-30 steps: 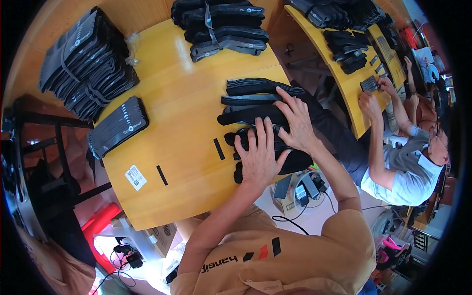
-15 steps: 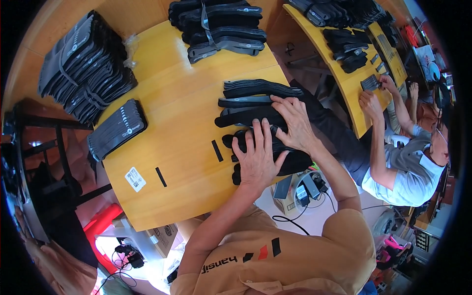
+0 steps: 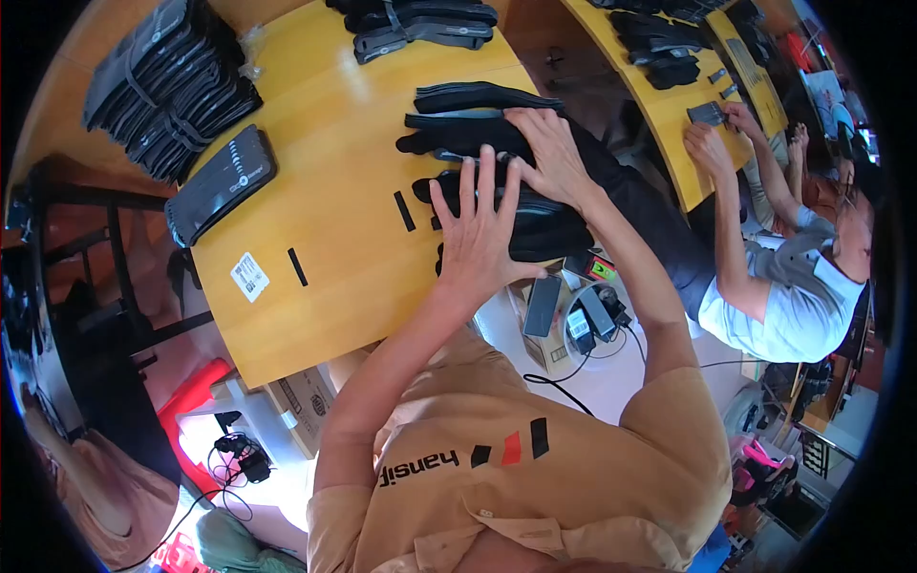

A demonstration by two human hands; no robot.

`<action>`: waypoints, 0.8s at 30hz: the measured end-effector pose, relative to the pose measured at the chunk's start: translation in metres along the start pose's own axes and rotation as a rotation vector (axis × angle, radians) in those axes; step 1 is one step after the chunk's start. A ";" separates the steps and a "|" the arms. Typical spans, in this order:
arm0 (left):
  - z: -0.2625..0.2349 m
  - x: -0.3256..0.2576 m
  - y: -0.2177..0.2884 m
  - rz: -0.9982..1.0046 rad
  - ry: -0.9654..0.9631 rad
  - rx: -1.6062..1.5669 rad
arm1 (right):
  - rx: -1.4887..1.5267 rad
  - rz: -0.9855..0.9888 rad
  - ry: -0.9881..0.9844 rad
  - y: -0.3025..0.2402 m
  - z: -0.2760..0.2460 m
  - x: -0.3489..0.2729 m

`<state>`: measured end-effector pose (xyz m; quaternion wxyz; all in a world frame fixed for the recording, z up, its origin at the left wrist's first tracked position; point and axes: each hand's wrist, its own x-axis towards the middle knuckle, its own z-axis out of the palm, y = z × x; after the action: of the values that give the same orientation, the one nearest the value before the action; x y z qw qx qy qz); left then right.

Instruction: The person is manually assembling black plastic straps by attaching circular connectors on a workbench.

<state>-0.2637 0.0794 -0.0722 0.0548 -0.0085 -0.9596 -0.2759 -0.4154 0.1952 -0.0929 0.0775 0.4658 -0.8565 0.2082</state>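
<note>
On black pads point(image 3: 535, 224): left hand point(image 3: 482, 234), right hand point(image 3: 549, 158) flat, fingers spread.

both hands point(image 3: 482, 229) flat, fingers point(image 3: 463, 191) spread

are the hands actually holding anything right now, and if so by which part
Nothing is gripped. The left hand lies flat, fingers spread, on the black fabric pieces at the table edge; the right hand presses on the same stack.

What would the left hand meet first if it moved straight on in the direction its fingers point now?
The left hand lies flat on a black fabric piece, fingers pointing up the picture. Straight ahead it would probably meet the right hand first, which presses on the stack of black pieces just beyond.
</note>
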 end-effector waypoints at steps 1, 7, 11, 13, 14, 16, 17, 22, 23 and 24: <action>0.001 -0.006 0.003 0.010 0.001 0.000 | 0.007 0.004 -0.015 0.000 0.000 -0.001; 0.031 -0.020 -0.004 0.065 0.087 0.224 | -0.155 -0.031 0.129 -0.002 -0.008 -0.006; 0.034 -0.018 0.005 0.026 0.211 0.215 | -0.044 0.117 0.289 -0.025 -0.046 -0.031; 0.032 -0.024 0.006 0.072 0.211 0.218 | 0.010 0.181 0.272 -0.030 -0.055 -0.059; 0.032 -0.028 0.008 0.112 0.201 0.218 | 0.069 0.252 0.247 -0.033 -0.055 -0.072; 0.032 -0.033 0.010 0.185 0.325 0.233 | 0.153 0.318 0.233 -0.040 -0.052 -0.095; 0.036 -0.035 0.008 0.197 0.251 0.244 | 0.239 0.381 0.216 -0.042 -0.051 -0.101; 0.046 -0.038 0.000 0.298 0.300 0.354 | 0.162 0.245 0.165 -0.056 -0.040 -0.097; 0.047 -0.039 -0.003 0.298 0.304 0.358 | 0.119 0.195 0.069 -0.056 -0.039 -0.092; 0.049 -0.040 -0.006 0.348 0.339 0.342 | 0.075 0.144 -0.028 -0.055 -0.039 -0.087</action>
<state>-0.2294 0.1005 -0.1212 0.2615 -0.1174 -0.9534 -0.0943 -0.3240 0.2519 -0.0706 0.0327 0.4086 -0.8803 0.2388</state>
